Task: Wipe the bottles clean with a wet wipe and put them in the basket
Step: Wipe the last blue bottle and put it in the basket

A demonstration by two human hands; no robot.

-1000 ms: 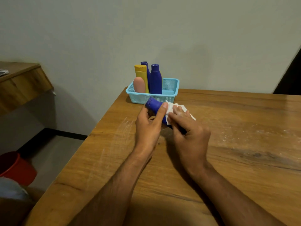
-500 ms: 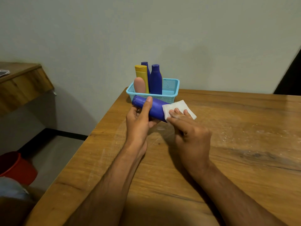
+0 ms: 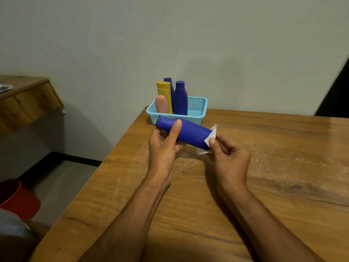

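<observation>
Nearest, both forearms reach out over the wooden counter (image 3: 264,186), which shows pale smears and specks under and to the right of the hands. The left hand (image 3: 164,148) grips the blue bottle (image 3: 187,133) near its capped end, thumb laid over the top, holding it sideways and clear of the counter. The right hand (image 3: 232,157) pinches the white wet wipe (image 3: 211,138) against the bottle's flat base, with a loose flap hanging below. So this bottle is in the wiping step, and the wipe sits at its very end, which suggests the pass along its body is nearly finished.

Just beyond the hands stands the light blue basket (image 3: 198,108), already holding four upright bottles: a pink one (image 3: 162,106), a yellow one (image 3: 164,93) and two dark blue ones (image 3: 181,97). No other loose bottle shows on the counter, so the one in hand looks like the last; what remains is to finish the wipe and set it into the free right part of the basket.
</observation>
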